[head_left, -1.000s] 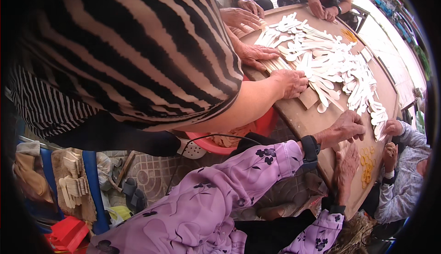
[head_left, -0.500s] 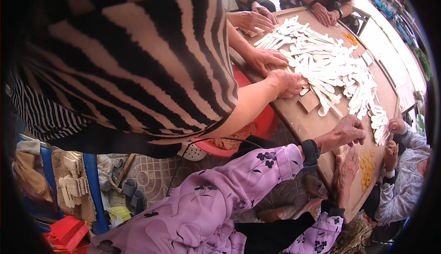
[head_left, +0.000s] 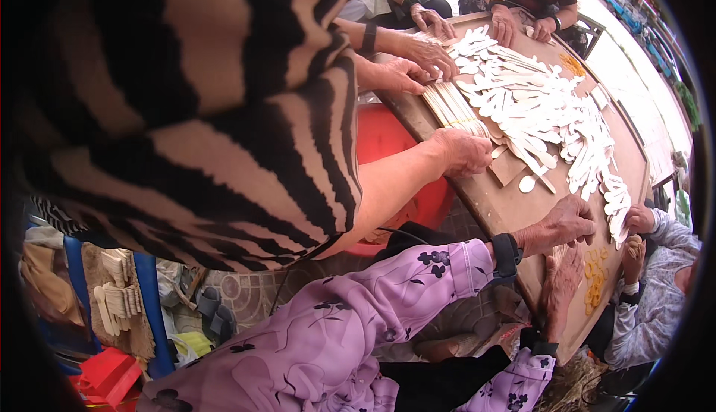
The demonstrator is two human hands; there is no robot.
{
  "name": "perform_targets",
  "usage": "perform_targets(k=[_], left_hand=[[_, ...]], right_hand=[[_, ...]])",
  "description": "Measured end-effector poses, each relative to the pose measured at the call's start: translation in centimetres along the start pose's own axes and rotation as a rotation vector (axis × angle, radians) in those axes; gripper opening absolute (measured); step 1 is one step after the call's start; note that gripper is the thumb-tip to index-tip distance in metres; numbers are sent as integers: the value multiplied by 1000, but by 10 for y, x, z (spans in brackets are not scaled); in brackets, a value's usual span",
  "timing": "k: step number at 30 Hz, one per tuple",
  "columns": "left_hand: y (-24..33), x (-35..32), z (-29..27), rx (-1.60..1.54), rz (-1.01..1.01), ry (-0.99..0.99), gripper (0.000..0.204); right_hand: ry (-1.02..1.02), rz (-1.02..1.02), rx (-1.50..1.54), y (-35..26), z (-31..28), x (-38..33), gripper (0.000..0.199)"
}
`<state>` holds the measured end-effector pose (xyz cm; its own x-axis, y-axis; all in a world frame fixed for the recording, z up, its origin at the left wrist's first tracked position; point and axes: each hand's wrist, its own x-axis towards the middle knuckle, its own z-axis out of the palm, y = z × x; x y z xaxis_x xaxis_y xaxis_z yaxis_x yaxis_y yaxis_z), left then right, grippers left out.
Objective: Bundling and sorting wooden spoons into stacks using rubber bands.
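My left hand [head_left: 563,220], in a purple flowered sleeve, is over the near part of the table with its fingers curled and pinched; what they hold, if anything, is hidden. Just below it, my right hand [head_left: 562,281] is cupped around a small stack of pale wooden sticks [head_left: 559,251], which is mostly covered by my hands. Yellow rubber bands [head_left: 595,278] lie on the table to the right of my right hand. A large heap of wooden spoons [head_left: 522,99] spreads over the table beyond my hands.
At left, a co-worker in a striped top handles a banded bundle of sticks [head_left: 455,110]. Other people's hands work around the brown table [head_left: 514,207]. A red basin [head_left: 380,132] stands below its edge. More spoon bundles [head_left: 119,300] lie on a chair at lower left.
The striped co-worker has leaned in, and the hands there have moved apart from each other, showing the banded bundle. My own hands have hardly shifted.
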<state>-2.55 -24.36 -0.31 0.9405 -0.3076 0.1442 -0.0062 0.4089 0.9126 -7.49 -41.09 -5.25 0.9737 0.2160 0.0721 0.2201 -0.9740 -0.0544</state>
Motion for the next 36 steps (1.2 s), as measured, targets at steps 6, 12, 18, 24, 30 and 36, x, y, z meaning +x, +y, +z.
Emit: perform_targets(k=[6, 12, 18, 24, 30, 36], left_hand=[[2, -2, 2, -7, 0, -10, 22], [-1, -2, 1, -1, 13, -15, 23], [-2, -1, 1, 29, 22, -16, 23], [-5, 0, 3, 17, 17, -23, 23], [-5, 0, 2, 38, -10, -14, 22], [-2, -2, 3, 27, -20, -18, 20]], right_hand=[[6, -18, 22, -1, -4, 0, 66], [11, -24, 52, -1, -3, -1, 66], [-18, 18, -7, -2, -1, 0, 64], [4, -2, 25, -6, -7, -1, 64], [5, 2, 13, -4, -2, 0, 65], [-10, 24, 35, -3, -1, 0, 68]])
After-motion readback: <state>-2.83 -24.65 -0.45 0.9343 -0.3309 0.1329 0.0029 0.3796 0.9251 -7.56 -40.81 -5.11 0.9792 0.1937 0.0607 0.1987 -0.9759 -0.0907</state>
